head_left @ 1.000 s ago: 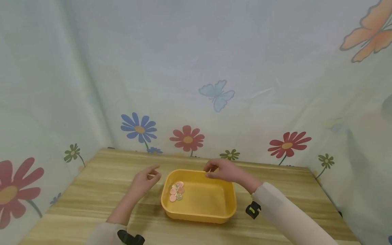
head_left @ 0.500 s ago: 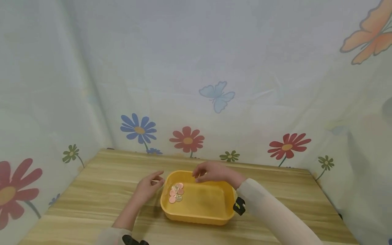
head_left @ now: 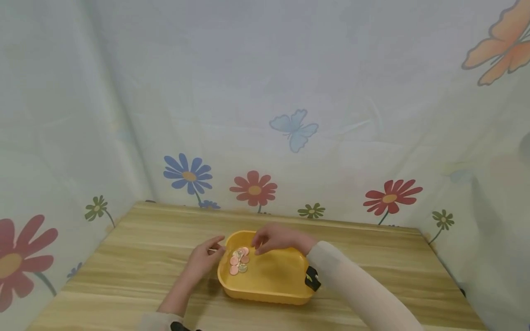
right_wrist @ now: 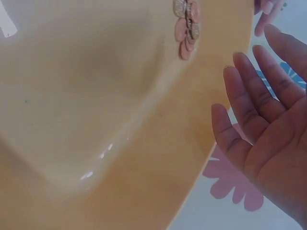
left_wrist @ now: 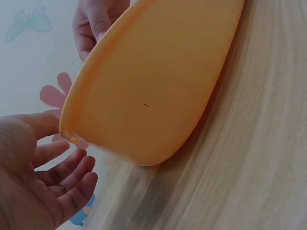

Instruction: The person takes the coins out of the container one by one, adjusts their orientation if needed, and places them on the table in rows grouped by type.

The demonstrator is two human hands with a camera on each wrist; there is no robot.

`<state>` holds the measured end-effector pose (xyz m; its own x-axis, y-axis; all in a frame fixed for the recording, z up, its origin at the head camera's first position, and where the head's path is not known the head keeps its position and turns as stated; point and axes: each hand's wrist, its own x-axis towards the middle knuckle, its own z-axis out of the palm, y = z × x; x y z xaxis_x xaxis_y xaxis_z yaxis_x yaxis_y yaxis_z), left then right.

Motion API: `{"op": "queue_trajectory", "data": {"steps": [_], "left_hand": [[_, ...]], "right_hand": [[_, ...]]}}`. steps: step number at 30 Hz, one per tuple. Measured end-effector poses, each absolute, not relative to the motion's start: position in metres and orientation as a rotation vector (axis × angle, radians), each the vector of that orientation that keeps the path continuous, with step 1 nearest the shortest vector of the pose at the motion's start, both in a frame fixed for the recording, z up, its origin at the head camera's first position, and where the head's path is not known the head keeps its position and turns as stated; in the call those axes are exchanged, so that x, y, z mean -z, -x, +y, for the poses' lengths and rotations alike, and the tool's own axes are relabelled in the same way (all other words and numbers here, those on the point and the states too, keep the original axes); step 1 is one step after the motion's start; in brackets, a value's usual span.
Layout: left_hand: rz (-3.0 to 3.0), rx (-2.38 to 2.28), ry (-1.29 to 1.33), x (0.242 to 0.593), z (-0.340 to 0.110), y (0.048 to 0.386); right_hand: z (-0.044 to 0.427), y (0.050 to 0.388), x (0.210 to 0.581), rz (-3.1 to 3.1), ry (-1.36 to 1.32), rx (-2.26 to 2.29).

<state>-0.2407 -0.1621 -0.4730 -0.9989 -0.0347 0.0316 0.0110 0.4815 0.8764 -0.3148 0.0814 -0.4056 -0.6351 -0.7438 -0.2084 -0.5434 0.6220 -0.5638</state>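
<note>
Head view shows the pale wood-grained desk [head_left: 124, 257] running back to a white cloth curtain [head_left: 290, 59] printed with flowers and butterflies; the desk's back edge meets the cloth, and its left and right edges slant outward toward the viewer; the glossy yellow rounded-rectangular tray [head_left: 269, 296] sits around the middle of the desk, its far rim near the back edge, with wide strips of wood to its left and right and a narrower one in front; inside, most of the tray's floor stretches from the small round pinkish and silvery coins [head_left: 234, 260] to the right end wall; a black wrist-worn device [head_left: 312, 278] overlaps that end, below the off-white right sleeve [head_left: 364, 285].

Relative to the grip, the coins lie clustered at the tray's left end, some overlapping, between the two hands; the right hand [head_left: 274, 237] hangs over the tray's far side, just to the right of the coins, its grip apart, the right wrist view showing loosely extended fingers with spaces between them; the left hand [head_left: 203, 258] is outside the left rim, its grip also apart, fingers softly bent in the left wrist view; its index finger reaches the rim, though whether it touches, I cannot tell.
</note>
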Motion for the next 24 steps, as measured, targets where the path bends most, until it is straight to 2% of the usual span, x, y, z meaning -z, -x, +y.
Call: {"op": "queue_trajectory", "data": {"steps": [24], "left_hand": [[-2.543,1.729,-0.052,0.485,-0.156,0.239]], "right_hand": [[0.050,0.321,0.441,2.347,1.035,0.582]]}}
